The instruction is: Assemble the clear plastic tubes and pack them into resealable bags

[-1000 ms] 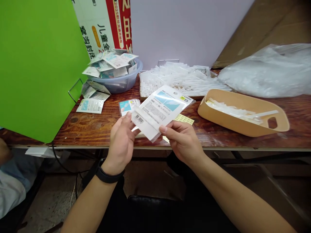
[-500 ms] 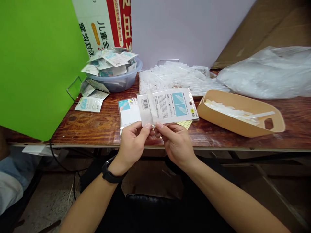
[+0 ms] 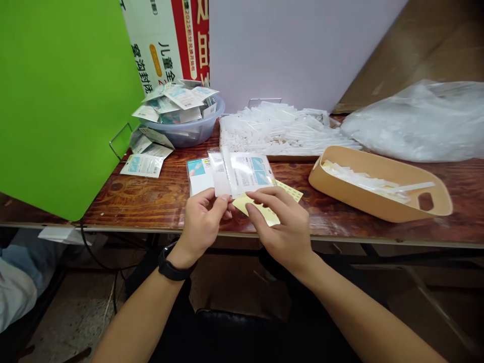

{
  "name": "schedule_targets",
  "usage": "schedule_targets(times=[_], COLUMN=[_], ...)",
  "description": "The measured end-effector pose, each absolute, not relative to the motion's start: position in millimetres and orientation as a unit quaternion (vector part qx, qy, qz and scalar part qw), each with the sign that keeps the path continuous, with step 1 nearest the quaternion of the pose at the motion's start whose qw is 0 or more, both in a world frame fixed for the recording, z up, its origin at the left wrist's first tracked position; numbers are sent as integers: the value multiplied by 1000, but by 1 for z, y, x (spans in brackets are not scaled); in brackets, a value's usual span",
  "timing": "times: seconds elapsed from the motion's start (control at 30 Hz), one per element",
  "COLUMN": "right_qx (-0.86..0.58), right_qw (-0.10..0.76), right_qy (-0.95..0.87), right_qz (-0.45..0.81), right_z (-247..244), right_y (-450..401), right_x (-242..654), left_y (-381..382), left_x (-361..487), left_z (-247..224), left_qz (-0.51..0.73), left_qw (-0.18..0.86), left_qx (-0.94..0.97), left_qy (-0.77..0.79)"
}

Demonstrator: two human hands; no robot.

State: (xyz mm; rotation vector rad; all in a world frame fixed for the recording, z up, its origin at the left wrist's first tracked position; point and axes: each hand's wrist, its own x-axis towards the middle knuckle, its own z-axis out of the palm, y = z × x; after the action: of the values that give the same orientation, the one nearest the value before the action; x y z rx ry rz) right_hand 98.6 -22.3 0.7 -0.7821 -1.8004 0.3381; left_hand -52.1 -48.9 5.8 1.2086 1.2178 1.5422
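My left hand (image 3: 206,217) pinches the lower edge of a clear plastic packet (image 3: 245,174) with a white printed card inside, its flap strip standing up near the left end. Beneath the packet, to the left, lies another white and blue card packet (image 3: 196,174). My right hand (image 3: 285,217) is off the packet, fingers apart, over a yellow sticker sheet (image 3: 264,212) that rests on the table under the packet's right part. Whether the right fingertips touch the sheet I cannot tell.
A blue bowl (image 3: 189,133) heaped with packets stands at the back left, several packets (image 3: 143,164) beside it. Behind lies a tray of clear plastic pieces (image 3: 280,131). To the right are a tan basket (image 3: 351,194) of white strips and a large plastic bag (image 3: 419,123).
My right hand has let go of the packet and opened, moving slightly right and down. The packet's right end has swung down and left, uncovering more of the yellow sheet.
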Motion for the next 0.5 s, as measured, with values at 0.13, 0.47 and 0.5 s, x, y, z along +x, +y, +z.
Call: schedule_targets(times=[0.13, 0.47, 0.5], right_qx=[-368, -300, -297], right_qw=[497, 465, 463], right_qy=[-669, -399, -401], right_qz=[412, 731, 732], right_z=[3, 5, 4], right_y=[-22, -19, -19], right_x=[98, 98, 98], left_y=[-49, -48, -48], left_x=[-49, -44, -43], left_z=[3, -1, -1], left_qz=[556, 526, 526], left_qw=[260, 103, 89], left_qx=[587, 663, 671], left_qy=[529, 523, 515])
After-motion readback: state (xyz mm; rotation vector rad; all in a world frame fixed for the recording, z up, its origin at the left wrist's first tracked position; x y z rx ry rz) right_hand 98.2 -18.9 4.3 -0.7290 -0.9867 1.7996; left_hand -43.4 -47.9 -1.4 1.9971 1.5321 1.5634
